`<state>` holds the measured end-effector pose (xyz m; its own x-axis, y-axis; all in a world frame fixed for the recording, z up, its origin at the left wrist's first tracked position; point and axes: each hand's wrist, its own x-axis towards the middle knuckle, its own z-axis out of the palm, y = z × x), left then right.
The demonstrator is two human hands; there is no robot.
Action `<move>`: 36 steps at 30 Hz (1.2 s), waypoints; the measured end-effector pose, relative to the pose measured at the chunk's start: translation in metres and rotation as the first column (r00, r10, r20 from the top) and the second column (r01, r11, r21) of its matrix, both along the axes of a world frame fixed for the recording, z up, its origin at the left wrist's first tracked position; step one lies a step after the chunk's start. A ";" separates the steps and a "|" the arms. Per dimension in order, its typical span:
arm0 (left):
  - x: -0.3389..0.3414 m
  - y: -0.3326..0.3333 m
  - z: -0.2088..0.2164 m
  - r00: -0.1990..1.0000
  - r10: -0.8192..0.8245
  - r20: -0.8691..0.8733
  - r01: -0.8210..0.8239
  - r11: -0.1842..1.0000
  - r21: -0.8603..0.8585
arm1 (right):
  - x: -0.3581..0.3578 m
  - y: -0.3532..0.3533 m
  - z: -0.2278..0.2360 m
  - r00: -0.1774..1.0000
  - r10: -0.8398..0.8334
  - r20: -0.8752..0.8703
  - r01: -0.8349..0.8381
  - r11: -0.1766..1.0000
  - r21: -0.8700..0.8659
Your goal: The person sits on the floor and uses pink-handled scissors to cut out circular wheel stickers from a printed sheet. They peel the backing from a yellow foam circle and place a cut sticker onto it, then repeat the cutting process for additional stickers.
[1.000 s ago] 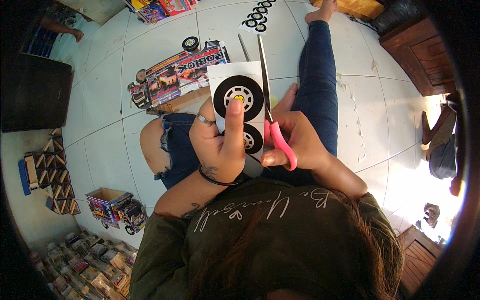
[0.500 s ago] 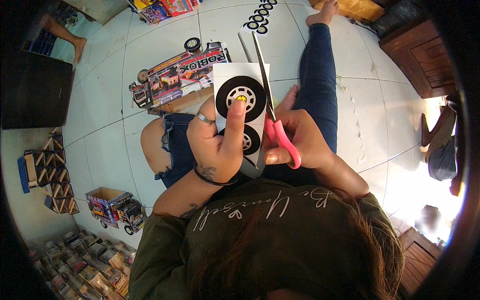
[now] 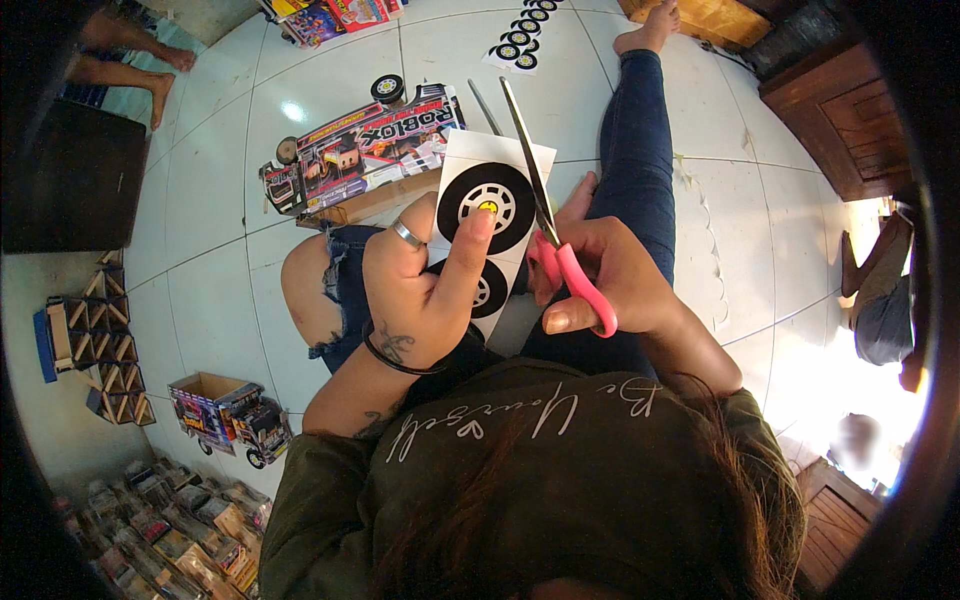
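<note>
My left hand pinches a white paper strip printed with two black wheel pictures, its thumb lying over the upper wheel. In my right hand is a pair of scissors with pink handles, the thumb by the lower handle. The metal blades stand apart and point away from me. One blade crosses the right edge of the strip, while the other shows behind and beyond its far end. Both wheels look whole on the strip.
Beyond my left hand a cardboard toy truck lies on its side, near a black wheel. More printed wheels lie on the tiled floor. At left are another toy truck and stacked wooden frames. Bare feet show at far left.
The paper strip has tilted, its far end leaning right. My left hand has shifted slightly left and toward me; the scissors have moved slightly right. Another foot has appeared at far left.
</note>
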<state>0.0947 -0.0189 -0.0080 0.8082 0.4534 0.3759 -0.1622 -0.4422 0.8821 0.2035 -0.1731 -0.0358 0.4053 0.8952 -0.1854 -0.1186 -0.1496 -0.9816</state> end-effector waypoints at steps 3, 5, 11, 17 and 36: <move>0.001 0.001 0.000 1.000 -0.014 0.012 0.014 1.000 -0.008 | 0.002 -0.002 0.000 0.999 0.017 0.037 -0.016 0.999 -0.040; 0.002 0.001 0.001 1.000 -0.016 0.024 0.016 1.000 -0.007 | 0.004 -0.003 0.001 0.998 0.055 0.030 -0.053 0.996 -0.066; -0.003 0.004 0.004 0.996 -0.025 -0.086 0.030 0.998 0.057 | 0.008 -0.006 0.003 0.995 0.096 0.032 -0.092 0.991 -0.099; 0.000 0.011 0.001 0.995 -0.105 0.003 0.103 0.987 0.123 | 0.011 -0.006 0.006 0.991 0.129 0.036 -0.125 0.986 -0.111; -0.005 0.015 0.005 0.984 -0.162 -0.073 0.168 0.982 0.083 | 0.017 -0.008 0.016 0.985 0.150 0.085 -0.141 0.985 -0.102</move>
<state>0.0901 -0.0036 -0.0032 0.8932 0.2794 0.3523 -0.1827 -0.4905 0.8521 0.2205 -0.1812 -0.0201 0.2912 0.9257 -0.2412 0.0010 -0.2525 -0.9676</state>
